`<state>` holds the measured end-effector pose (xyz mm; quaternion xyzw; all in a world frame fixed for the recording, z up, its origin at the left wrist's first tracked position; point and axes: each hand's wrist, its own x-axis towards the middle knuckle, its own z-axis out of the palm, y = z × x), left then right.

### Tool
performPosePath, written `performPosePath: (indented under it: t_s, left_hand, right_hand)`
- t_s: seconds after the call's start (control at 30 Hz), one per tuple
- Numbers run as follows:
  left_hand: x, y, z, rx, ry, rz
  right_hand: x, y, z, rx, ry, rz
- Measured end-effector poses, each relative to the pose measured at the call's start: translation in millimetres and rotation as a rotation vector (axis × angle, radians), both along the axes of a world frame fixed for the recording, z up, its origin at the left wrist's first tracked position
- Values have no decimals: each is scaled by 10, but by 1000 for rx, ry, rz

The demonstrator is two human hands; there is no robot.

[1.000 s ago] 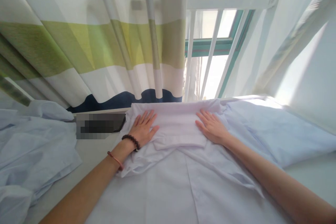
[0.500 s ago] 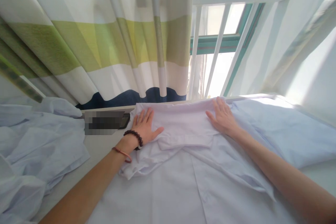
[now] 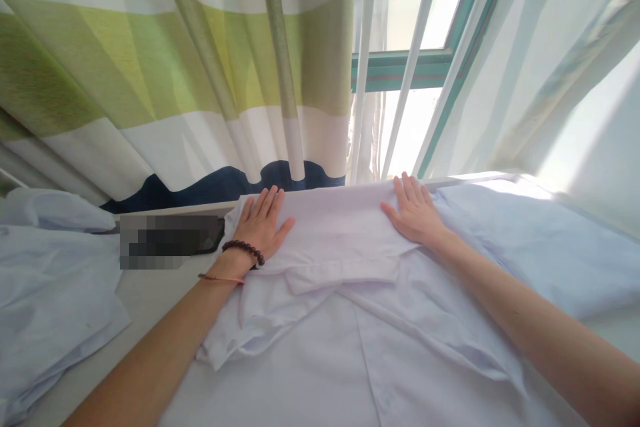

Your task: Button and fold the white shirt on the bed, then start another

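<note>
A white shirt [image 3: 325,347] lies spread on the table in front of me, its far part folded back towards me. My left hand [image 3: 261,223] lies flat and open on the left end of that folded part, near the far edge; two bracelets sit on its wrist. My right hand [image 3: 414,210] rests flat and open on the right end of the fold, fingers pointing at the window. Neither hand grips the cloth.
A pale blue garment [image 3: 530,247] lies to the right and another [image 3: 45,280] is bunched at the left. A dark blurred object [image 3: 170,240] sits left of my left hand. A striped curtain [image 3: 175,73] and a barred window [image 3: 400,73] stand behind the table.
Both hands have slid along the folded cloth away from me towards the window edge, staying flat. The right hand also moved outward to the right a second ago.
</note>
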<state>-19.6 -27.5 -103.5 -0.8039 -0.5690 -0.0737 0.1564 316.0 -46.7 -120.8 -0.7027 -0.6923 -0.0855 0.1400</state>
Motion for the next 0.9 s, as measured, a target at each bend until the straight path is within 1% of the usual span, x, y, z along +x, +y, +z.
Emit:
performPosePath:
  t_s: [0.1, 0.17, 0.23, 0.3, 0.37, 0.47, 0.53, 0.6, 0.7, 0.8, 0.9]
  left_hand:
    - [-32, 28, -24, 10, -9, -7]
    - [-10, 4, 0, 7, -9, -9]
    - [39, -75, 37, -5, -1, -9]
    - [98, -216, 71, -35, 5, -33]
    - [139, -409, 106, -77, -4, -113]
    - [125, -731, 189, -158, -27, -357]
    - [76, -909, 272, -191, -43, -504]
    - [34, -1022, 353, -211, -34, -563]
    - [53, -1051, 420, -239, 36, -565]
    - [153, -981, 439, -233, 115, -596]
    - [217, -919, 496, -184, 143, -633]
  right_hand:
    - [7, 0, 7, 12, -4, -3]
    - [-30, -17, 63, -16, -9, -27]
    - [-117, -75, 155, -43, 8, -59]
    - [-245, -204, 249, -18, 45, -34]
    - [-376, -409, 310, 23, 79, 79]
    - [-480, -793, 314, -17, 96, 319]
    - [-455, -1019, 281, -28, 107, 446]
    - [-384, -1174, 247, -14, 135, 506]
    - [-292, -1270, 222, 51, 161, 545]
    - [-283, -1266, 234, 107, 121, 630]
    - [-308, -1233, 264, 172, 47, 701]
